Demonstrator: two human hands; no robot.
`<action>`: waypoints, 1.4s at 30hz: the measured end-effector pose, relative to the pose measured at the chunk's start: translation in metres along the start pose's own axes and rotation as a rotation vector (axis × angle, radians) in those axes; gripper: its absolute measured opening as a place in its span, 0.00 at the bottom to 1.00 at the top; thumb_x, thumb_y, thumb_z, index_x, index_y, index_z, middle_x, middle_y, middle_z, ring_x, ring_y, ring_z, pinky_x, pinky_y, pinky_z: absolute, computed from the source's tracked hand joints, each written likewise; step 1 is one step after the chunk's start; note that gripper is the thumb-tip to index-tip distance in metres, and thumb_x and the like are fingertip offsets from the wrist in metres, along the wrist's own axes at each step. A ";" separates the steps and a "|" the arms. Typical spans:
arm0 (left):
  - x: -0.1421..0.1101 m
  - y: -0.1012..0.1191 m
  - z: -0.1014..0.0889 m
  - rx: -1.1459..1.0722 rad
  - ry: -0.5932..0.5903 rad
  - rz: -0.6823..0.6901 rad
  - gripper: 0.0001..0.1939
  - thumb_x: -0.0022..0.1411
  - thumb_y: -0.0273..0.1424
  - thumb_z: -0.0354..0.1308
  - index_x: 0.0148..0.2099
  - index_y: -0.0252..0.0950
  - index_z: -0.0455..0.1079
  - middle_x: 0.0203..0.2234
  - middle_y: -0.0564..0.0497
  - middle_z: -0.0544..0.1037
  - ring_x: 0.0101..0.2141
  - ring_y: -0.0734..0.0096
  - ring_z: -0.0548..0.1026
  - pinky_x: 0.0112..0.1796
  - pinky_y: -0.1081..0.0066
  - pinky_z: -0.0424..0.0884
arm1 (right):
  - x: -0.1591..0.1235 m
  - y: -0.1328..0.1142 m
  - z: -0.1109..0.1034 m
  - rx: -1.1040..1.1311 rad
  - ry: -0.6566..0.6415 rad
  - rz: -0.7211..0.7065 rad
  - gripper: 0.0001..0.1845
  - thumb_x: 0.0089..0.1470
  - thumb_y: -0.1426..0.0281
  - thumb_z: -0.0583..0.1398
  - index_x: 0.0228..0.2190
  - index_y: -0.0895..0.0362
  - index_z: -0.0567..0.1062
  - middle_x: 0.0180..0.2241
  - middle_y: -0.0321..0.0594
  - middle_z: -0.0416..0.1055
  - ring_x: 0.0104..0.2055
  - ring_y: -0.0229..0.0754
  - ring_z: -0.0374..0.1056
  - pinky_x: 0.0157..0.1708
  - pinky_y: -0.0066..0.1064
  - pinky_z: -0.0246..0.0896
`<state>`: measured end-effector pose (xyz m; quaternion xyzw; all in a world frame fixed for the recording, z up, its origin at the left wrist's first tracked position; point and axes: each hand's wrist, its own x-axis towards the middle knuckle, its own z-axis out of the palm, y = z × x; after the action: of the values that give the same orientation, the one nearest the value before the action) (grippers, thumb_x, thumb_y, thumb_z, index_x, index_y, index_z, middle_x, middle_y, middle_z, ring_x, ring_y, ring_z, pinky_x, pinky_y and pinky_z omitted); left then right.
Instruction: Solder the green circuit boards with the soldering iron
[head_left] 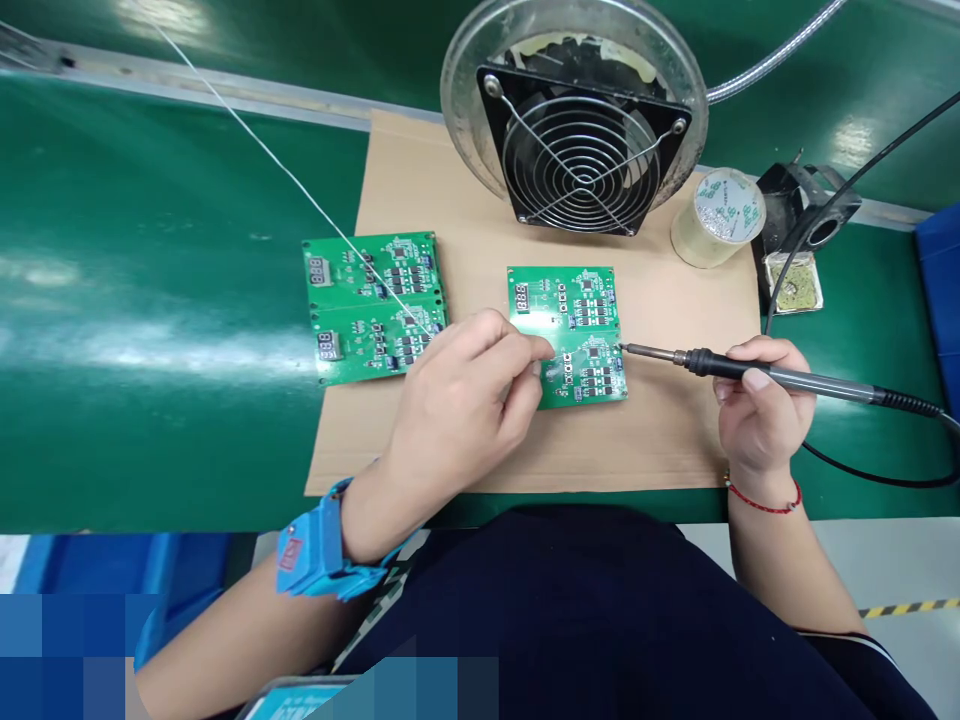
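Note:
My right hand (766, 405) is closed around the grip of a soldering iron (795, 380). The iron points left, with its tip at the right edge of a green circuit board (523, 320). Over the lower left part of that board, my left hand (472, 390) is closed in a pinch on a thin solder wire (289, 175). This wire runs down from the upper left and passes behind the hand; its end near the fingertips is hard to make out. Left of my hand lies another green circuit board panel (349, 305), its lower right corner covered by the hand.
Cardboard (652, 450) lies beneath the boards on the green table (150, 400). Behind them stands a fan (581, 165) with a wire guard. To its right are a tape roll (716, 220) and a soldering iron stand (802, 215) with a sponge (793, 285). The iron's black cord (870, 475) loops right.

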<state>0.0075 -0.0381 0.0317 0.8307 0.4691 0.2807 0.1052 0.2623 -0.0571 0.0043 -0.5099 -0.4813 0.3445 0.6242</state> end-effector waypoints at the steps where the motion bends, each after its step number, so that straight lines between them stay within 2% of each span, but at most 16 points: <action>1: 0.000 0.000 0.000 0.003 0.002 0.010 0.10 0.66 0.21 0.49 0.39 0.40 0.69 0.28 0.49 0.71 0.30 0.65 0.72 0.30 0.62 0.71 | 0.000 0.000 0.000 0.006 -0.002 0.000 0.06 0.48 0.65 0.62 0.29 0.54 0.76 0.23 0.33 0.67 0.18 0.32 0.59 0.16 0.26 0.53; 7: 0.000 -0.005 0.009 0.012 0.034 0.093 0.09 0.64 0.21 0.51 0.39 0.35 0.71 0.28 0.50 0.70 0.30 0.67 0.72 0.30 0.66 0.70 | -0.001 0.000 -0.002 0.005 -0.026 0.033 0.05 0.48 0.67 0.63 0.29 0.55 0.77 0.25 0.34 0.69 0.19 0.32 0.60 0.16 0.26 0.52; 16: 0.004 -0.001 0.014 0.115 0.010 0.139 0.11 0.65 0.23 0.49 0.38 0.38 0.73 0.27 0.50 0.72 0.29 0.67 0.71 0.29 0.67 0.67 | -0.001 0.001 -0.001 -0.008 -0.031 0.023 0.06 0.49 0.65 0.63 0.29 0.54 0.77 0.24 0.33 0.68 0.19 0.32 0.60 0.16 0.26 0.52; 20: 0.006 -0.007 0.008 0.080 0.001 0.088 0.11 0.66 0.24 0.49 0.40 0.39 0.72 0.29 0.49 0.72 0.31 0.65 0.72 0.30 0.66 0.68 | -0.001 0.000 -0.001 0.009 -0.006 -0.013 0.07 0.50 0.64 0.63 0.31 0.54 0.76 0.23 0.32 0.67 0.19 0.32 0.59 0.16 0.26 0.53; 24: 0.011 -0.016 -0.002 0.016 0.039 0.019 0.12 0.66 0.23 0.49 0.43 0.40 0.72 0.31 0.49 0.73 0.33 0.65 0.73 0.31 0.65 0.70 | -0.003 -0.011 0.003 -0.028 0.036 0.004 0.06 0.54 0.65 0.62 0.34 0.54 0.77 0.23 0.31 0.66 0.20 0.32 0.61 0.18 0.26 0.55; 29: 0.021 -0.026 -0.012 -0.033 0.085 0.028 0.11 0.65 0.22 0.50 0.41 0.39 0.71 0.30 0.51 0.73 0.34 0.68 0.74 0.32 0.67 0.70 | -0.011 -0.031 0.020 -0.209 -0.007 0.009 0.09 0.57 0.66 0.63 0.41 0.51 0.75 0.30 0.34 0.69 0.24 0.33 0.64 0.24 0.29 0.63; 32: 0.025 -0.030 -0.013 -0.020 0.096 0.061 0.11 0.65 0.22 0.50 0.39 0.39 0.72 0.31 0.50 0.74 0.35 0.68 0.75 0.32 0.67 0.70 | -0.017 -0.032 0.036 -0.314 -0.026 -0.050 0.10 0.57 0.67 0.62 0.43 0.49 0.73 0.34 0.35 0.70 0.29 0.36 0.67 0.31 0.33 0.68; 35: 0.028 -0.033 -0.012 0.014 0.085 0.083 0.11 0.65 0.23 0.50 0.39 0.40 0.72 0.31 0.49 0.73 0.34 0.66 0.74 0.32 0.66 0.70 | -0.021 -0.024 0.046 -0.429 -0.030 -0.218 0.10 0.58 0.69 0.61 0.43 0.50 0.73 0.36 0.37 0.70 0.35 0.39 0.70 0.35 0.36 0.70; 38: 0.031 -0.035 -0.010 0.031 0.035 0.052 0.12 0.66 0.24 0.48 0.39 0.41 0.72 0.32 0.48 0.72 0.34 0.63 0.73 0.33 0.63 0.70 | -0.023 -0.014 0.045 -0.507 -0.053 -0.360 0.11 0.56 0.70 0.61 0.43 0.51 0.72 0.35 0.38 0.70 0.35 0.41 0.70 0.33 0.36 0.69; 42: 0.039 -0.035 -0.010 0.020 -0.040 0.014 0.14 0.67 0.26 0.46 0.38 0.41 0.73 0.32 0.49 0.72 0.35 0.65 0.73 0.35 0.64 0.71 | -0.023 -0.008 0.039 -0.533 -0.103 -0.389 0.12 0.56 0.71 0.61 0.43 0.51 0.71 0.31 0.35 0.69 0.31 0.40 0.67 0.28 0.34 0.66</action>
<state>-0.0078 0.0130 0.0390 0.8405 0.4637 0.2602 0.1041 0.2181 -0.0686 0.0067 -0.5359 -0.6737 0.1061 0.4977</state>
